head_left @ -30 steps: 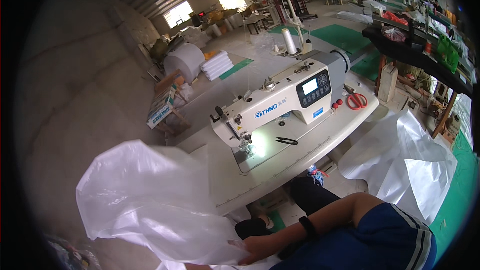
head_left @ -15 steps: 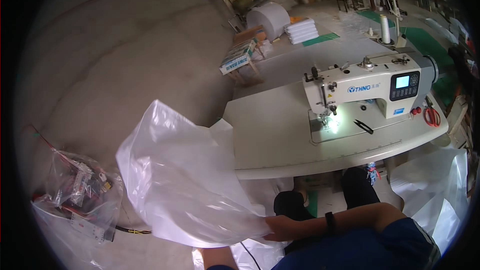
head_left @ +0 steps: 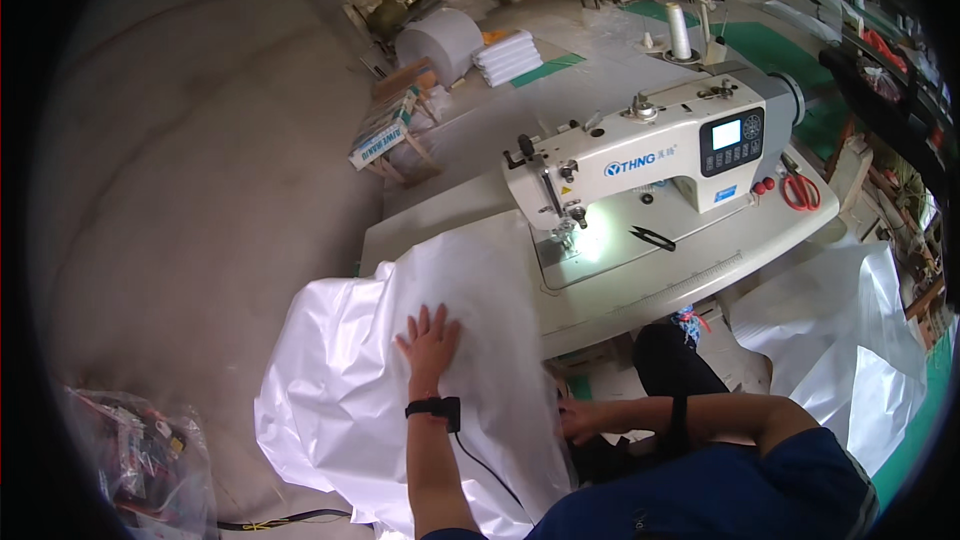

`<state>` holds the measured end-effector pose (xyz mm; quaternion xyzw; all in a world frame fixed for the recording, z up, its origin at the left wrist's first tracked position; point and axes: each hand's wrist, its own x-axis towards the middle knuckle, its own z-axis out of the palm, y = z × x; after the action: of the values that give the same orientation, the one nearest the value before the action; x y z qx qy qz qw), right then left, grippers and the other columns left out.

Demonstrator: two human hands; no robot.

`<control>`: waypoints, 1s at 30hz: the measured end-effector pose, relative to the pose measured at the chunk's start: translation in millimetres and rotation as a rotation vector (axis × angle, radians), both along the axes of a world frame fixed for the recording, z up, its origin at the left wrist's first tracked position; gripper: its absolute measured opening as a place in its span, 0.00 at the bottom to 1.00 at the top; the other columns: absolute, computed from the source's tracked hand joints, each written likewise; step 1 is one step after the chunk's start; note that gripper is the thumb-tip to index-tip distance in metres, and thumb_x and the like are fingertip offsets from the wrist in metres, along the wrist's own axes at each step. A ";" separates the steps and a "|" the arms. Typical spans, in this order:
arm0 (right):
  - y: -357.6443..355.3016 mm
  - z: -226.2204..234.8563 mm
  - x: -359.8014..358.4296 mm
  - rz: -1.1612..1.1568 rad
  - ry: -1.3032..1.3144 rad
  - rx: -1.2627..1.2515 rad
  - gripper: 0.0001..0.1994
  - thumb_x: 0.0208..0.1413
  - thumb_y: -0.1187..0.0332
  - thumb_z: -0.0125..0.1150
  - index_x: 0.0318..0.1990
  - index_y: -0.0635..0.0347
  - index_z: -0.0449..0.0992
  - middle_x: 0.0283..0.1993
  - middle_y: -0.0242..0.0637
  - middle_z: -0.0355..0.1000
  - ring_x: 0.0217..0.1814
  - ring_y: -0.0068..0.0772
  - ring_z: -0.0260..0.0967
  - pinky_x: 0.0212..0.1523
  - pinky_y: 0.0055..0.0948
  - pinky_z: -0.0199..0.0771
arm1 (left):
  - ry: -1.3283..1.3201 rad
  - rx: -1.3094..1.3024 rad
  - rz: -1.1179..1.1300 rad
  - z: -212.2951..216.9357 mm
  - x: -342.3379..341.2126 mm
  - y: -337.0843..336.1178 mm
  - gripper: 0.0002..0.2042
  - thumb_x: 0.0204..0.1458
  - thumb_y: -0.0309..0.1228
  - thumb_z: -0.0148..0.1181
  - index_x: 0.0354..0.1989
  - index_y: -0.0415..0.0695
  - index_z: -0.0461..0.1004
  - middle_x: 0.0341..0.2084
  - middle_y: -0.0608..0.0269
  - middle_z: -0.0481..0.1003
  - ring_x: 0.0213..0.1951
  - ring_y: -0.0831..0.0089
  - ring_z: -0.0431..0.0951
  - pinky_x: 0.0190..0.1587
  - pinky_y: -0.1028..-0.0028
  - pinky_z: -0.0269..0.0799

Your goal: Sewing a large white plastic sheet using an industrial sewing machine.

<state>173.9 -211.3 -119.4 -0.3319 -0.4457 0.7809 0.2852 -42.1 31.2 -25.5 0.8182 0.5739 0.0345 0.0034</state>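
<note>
A large, shiny white plastic sheet [head_left: 340,370] drapes over the left end of the sewing table [head_left: 450,205] and hangs down toward my lap. My left hand [head_left: 430,348] lies flat on it with the fingers spread, a black strap with a small box around the wrist. At the sheet's right edge, below the table's front, my right hand [head_left: 578,420] is closed on that edge; its fingertips are partly hidden. Beyond the sheet stands a white sewing machine [head_left: 640,160], its needle area lit. The sheet's edge lies just left of the needle area.
Black thread snips [head_left: 653,238] and red-handled scissors [head_left: 800,191] lie on the table. Another white sheet [head_left: 840,340] hangs at the right. On the floor at left is a clear bag [head_left: 140,460] of parts. A thread cone [head_left: 680,32] stands behind the machine.
The sheet has come up onto the table's left end, toward the machine. My left hand, hidden under the sheet before, now rests on top, spread. The whole view has shifted to the right.
</note>
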 end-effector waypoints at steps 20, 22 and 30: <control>-30.4 16.5 43.8 0.098 -0.116 0.242 0.19 0.53 0.56 0.55 0.40 0.67 0.74 0.34 0.42 0.72 0.35 0.34 0.68 0.39 0.31 0.68 | 0.030 -0.054 0.075 20.9 -13.1 84.3 0.19 0.46 0.38 0.58 0.47 0.43 0.72 0.45 0.47 0.71 0.51 0.50 0.69 0.52 0.58 0.65; -36.5 10.4 54.1 0.154 -0.084 0.258 0.19 0.54 0.56 0.55 0.40 0.67 0.74 0.34 0.41 0.72 0.35 0.34 0.68 0.39 0.31 0.68 | -0.059 0.039 -0.025 8.7 11.6 60.6 0.22 0.45 0.41 0.59 0.47 0.43 0.71 0.45 0.48 0.71 0.50 0.51 0.69 0.51 0.59 0.66; -11.2 0.3 17.2 -0.021 -0.495 0.008 0.25 0.48 0.46 0.60 0.32 0.65 0.77 0.28 0.34 0.72 0.31 0.27 0.68 0.32 0.27 0.67 | -0.295 0.417 -0.125 43.9 -6.6 50.7 0.15 0.41 0.28 0.61 0.41 0.48 0.73 0.39 0.57 0.72 0.38 0.55 0.75 0.40 0.63 0.72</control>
<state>191.1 -222.5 -119.1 -0.5166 -0.5016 0.6710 0.1769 -48.8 81.8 18.4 0.8213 0.4959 0.2707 -0.0794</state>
